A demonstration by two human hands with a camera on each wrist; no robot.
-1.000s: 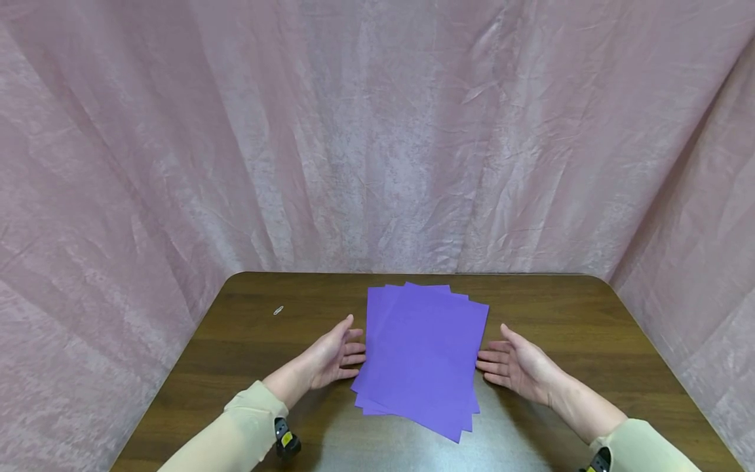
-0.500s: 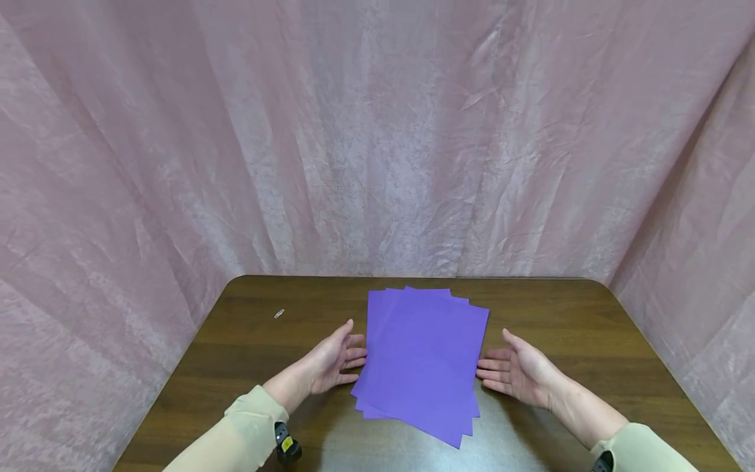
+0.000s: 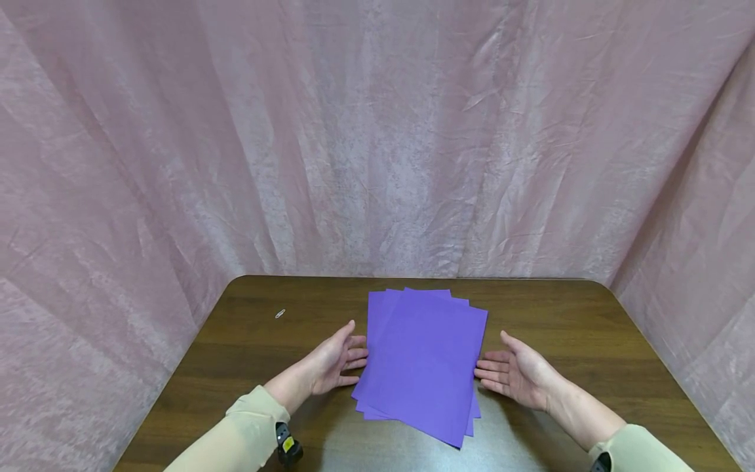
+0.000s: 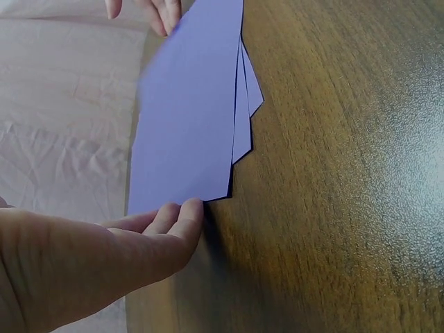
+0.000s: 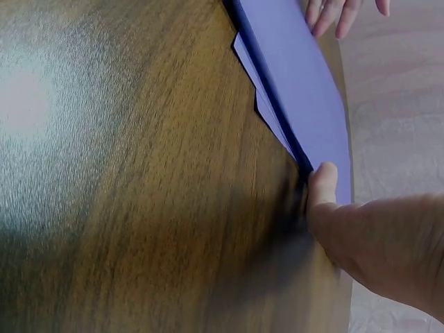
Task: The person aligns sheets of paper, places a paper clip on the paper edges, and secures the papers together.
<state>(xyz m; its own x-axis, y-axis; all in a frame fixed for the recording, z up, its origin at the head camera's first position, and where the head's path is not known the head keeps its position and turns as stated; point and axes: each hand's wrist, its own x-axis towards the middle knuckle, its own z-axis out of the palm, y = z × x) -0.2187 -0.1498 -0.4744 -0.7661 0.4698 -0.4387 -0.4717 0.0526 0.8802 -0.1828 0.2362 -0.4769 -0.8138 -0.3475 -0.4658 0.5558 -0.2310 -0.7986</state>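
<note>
Several sheets of purple paper (image 3: 421, 364) lie fanned in a loose, overlapping stack on the wooden table. At the stack's left edge is my left hand (image 3: 330, 364), palm facing inward, thumb raised and fingers extended; in the left wrist view its fingertips (image 4: 193, 209) touch the paper's edge. My right hand (image 3: 522, 375) mirrors it on the right side, fingers reaching the sheets' right edge. From the right wrist view, a fingertip (image 5: 323, 173) meets the paper's border. Neither hand grips the paper. The top sheet's near corner casts a thin dark shadow.
A small white paper clip (image 3: 280, 314) lies on the table to the left, beyond my left hand. Pink curtains (image 3: 377, 144) hang behind the table (image 3: 566, 314) and along its sides. Glare shows on the table's near part.
The right fingers have moved slightly inward against the stack, and the top sheet's right edge has shifted a little left. The left hand stays nearly in place. The camera view tilted slightly.
</note>
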